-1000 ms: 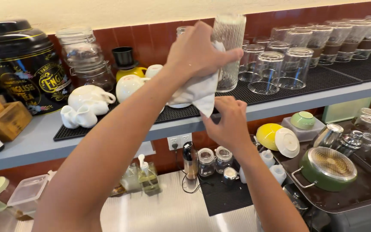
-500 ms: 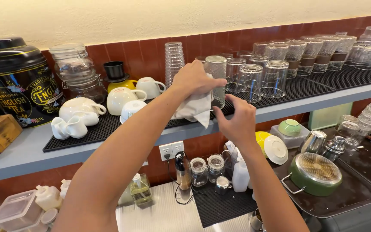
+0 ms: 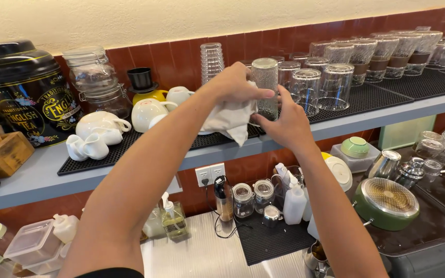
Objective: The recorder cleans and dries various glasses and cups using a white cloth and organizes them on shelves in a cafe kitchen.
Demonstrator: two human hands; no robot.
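Two hands meet over the grey shelf (image 3: 42, 180), both busy with one textured glass (image 3: 265, 87) that is turned upside down and sits at the front edge of the black rubber mat (image 3: 387, 95), in line with the other inverted glasses (image 3: 330, 85). The left hand (image 3: 235, 87) has its fingers closed around a bunched white cloth (image 3: 227, 119), pressing it against the side of the glass; the right hand (image 3: 284, 121) wraps the lower part of the glass with thumb and fingers curled round it. Judging by how it stands, the glass looks wiped and is as good as set in place among the clean ones, though neither hand has let go yet; the cloth is not put away, and white cups and teapots (image 3: 101, 131) sit untouched to the left
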